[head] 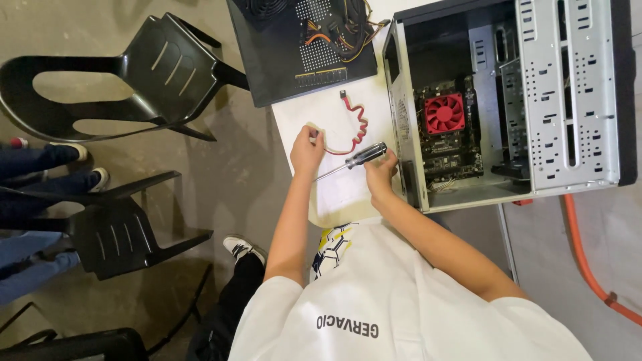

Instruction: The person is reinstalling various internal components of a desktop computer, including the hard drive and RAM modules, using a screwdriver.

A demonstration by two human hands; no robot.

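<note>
My left hand (306, 150) rests on the white table (304, 113) with its fingers closed on one end of a red data cable (356, 127) that curls away toward the top. My right hand (380, 172) grips a screwdriver (358, 159) with a black handle and a thin metal shaft pointing toward my left hand. Both hands sit just left of an open computer case (535, 100) lying on its side, with a motherboard and a red cooler fan (444, 112) inside.
A black power supply unit (304, 47) with loose wires lies at the table's far end. Black plastic chairs (134, 73) stand to the left, with other people's legs and shoes (47, 167) beside them. An orange cable (588, 261) runs along the floor at right.
</note>
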